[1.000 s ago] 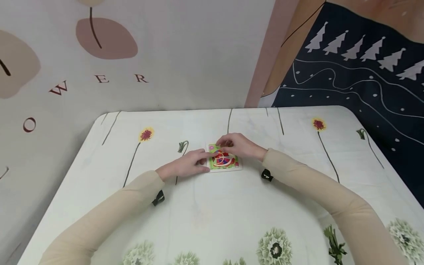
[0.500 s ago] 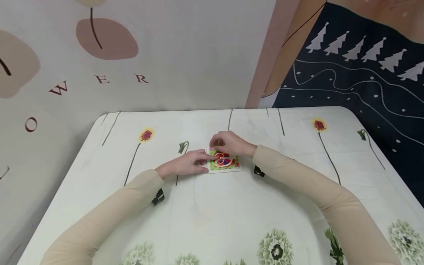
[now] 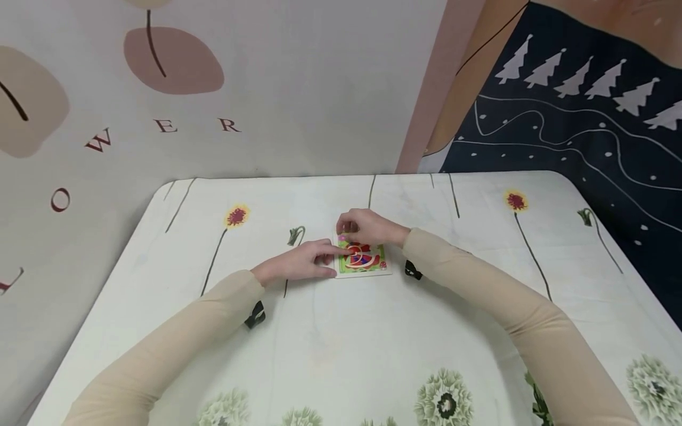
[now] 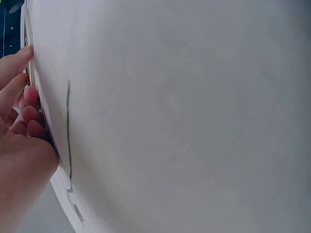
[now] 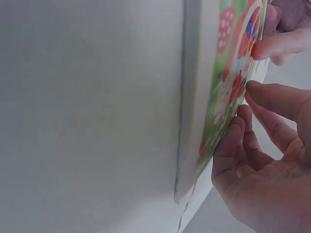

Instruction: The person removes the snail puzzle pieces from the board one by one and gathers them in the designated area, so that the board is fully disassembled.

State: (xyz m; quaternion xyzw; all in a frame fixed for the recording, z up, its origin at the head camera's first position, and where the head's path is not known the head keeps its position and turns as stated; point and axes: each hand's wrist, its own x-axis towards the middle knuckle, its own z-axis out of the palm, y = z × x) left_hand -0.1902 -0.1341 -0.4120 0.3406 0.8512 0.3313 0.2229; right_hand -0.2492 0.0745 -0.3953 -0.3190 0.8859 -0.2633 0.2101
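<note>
A small square picture puzzle [image 3: 367, 263], green with a red and blue figure, lies flat on the flowered tablecloth [image 3: 341, 343]. My left hand [image 3: 298, 265] rests on the cloth left of it, index finger stretched onto the puzzle's left side. My right hand [image 3: 367, 228] hovers over the puzzle's far left corner, its bent fingertips touching the surface. In the right wrist view the puzzle [image 5: 228, 92] shows edge-on, with my right fingertips [image 5: 243, 126] on its printed face and a left fingertip [image 5: 279, 46] pressing beyond. In the left wrist view my left hand [image 4: 19, 126] lies on the cloth.
The table's far edge meets a pale wall hanging with letters [image 3: 160, 127]. A dark cloth with white trees [image 3: 575, 118] hangs at the right. White cloth with printed flowers [image 3: 237, 216] spreads all round the puzzle.
My right hand has slid left along the puzzle's far edge, toward its far left corner. The left hand and the puzzle have stayed in place.
</note>
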